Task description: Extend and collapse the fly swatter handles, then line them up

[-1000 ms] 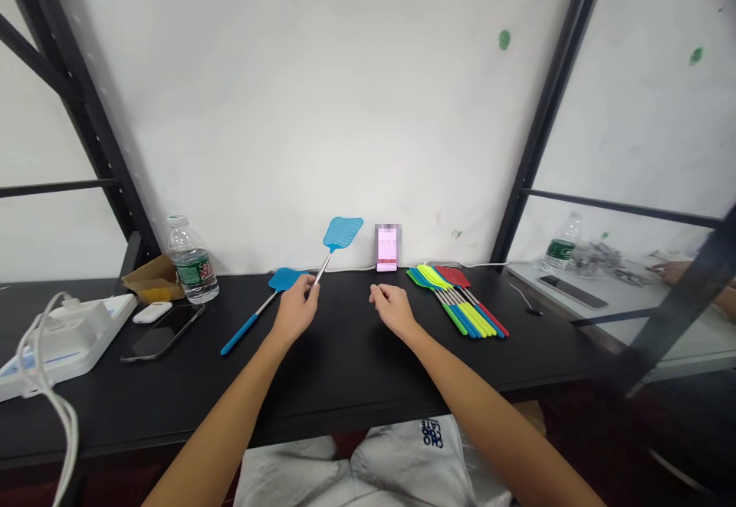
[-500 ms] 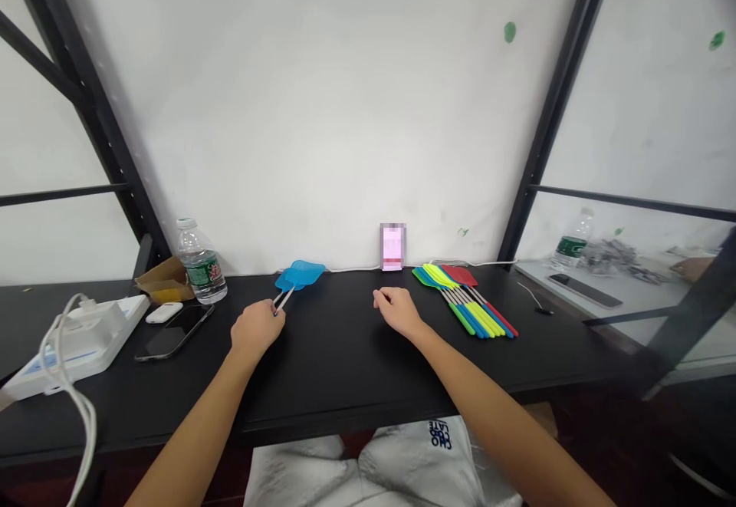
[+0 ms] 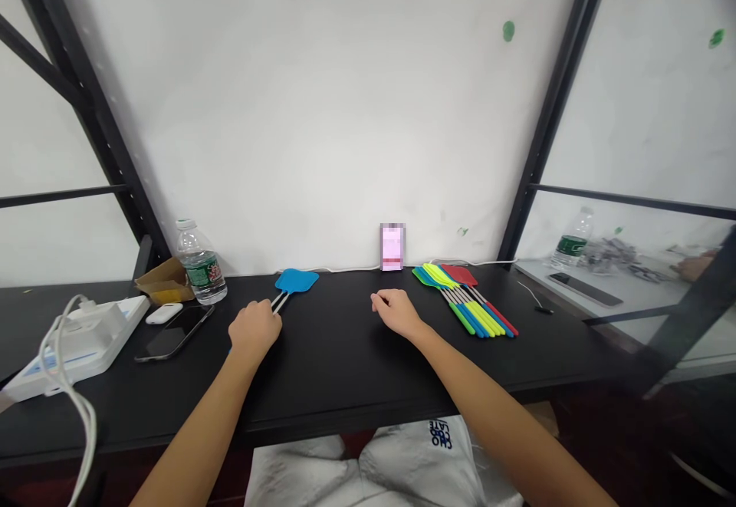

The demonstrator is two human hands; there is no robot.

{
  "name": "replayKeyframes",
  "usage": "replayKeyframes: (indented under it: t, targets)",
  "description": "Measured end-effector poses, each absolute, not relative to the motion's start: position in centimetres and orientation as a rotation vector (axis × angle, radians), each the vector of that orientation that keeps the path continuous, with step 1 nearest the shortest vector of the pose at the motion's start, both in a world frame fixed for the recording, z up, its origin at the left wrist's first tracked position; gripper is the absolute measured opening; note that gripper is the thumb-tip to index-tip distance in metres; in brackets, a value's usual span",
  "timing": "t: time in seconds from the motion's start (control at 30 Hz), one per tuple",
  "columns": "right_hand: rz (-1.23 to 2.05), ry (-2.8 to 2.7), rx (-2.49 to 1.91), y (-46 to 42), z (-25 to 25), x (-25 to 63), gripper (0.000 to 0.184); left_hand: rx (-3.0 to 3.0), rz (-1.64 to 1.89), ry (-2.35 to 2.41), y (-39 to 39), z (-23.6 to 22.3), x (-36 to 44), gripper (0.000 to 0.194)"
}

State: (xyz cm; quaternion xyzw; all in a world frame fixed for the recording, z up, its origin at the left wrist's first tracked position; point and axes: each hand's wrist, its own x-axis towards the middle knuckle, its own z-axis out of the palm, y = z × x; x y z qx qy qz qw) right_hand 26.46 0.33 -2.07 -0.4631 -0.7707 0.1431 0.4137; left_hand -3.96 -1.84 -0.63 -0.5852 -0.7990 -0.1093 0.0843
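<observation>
Two blue fly swatters (image 3: 297,280) lie overlapped on the black desk, heads toward the wall. My left hand (image 3: 256,328) is closed over their handles. Both pale shafts come out past its fingers, and a bit of blue handle shows by the wrist. My right hand (image 3: 398,312) rests on the desk in a loose fist, with nothing visible in it. To its right lies a row of several fly swatters (image 3: 468,309) in green, blue, yellow and red, side by side with handles toward me.
On the left are a water bottle (image 3: 201,263), an open cardboard box (image 3: 165,280), a white earbud case (image 3: 164,313), a phone (image 3: 174,332) and a power strip (image 3: 77,346) with white cables. Another phone (image 3: 392,248) stands against the wall. A short cable (image 3: 542,309) lies right.
The upper blue swatter has come down and turned left, its head now overlapping the other one. My left hand has shifted slightly left. My right hand has barely moved.
</observation>
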Motion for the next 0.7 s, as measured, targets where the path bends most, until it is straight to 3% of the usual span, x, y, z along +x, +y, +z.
replayKeyframes:
  t: [0.33,0.7]
  targets:
    - [0.378,-1.961,-1.157,0.3,-2.1,26.5,0.037,-1.548,-0.341,-2.284,-2.0,-1.1,-3.7,0.04]
    - [0.379,-1.985,-1.154,0.6,-2.0,26.7,0.037,-1.639,-0.352,-2.525,0.1,-1.3,-5.3,0.051]
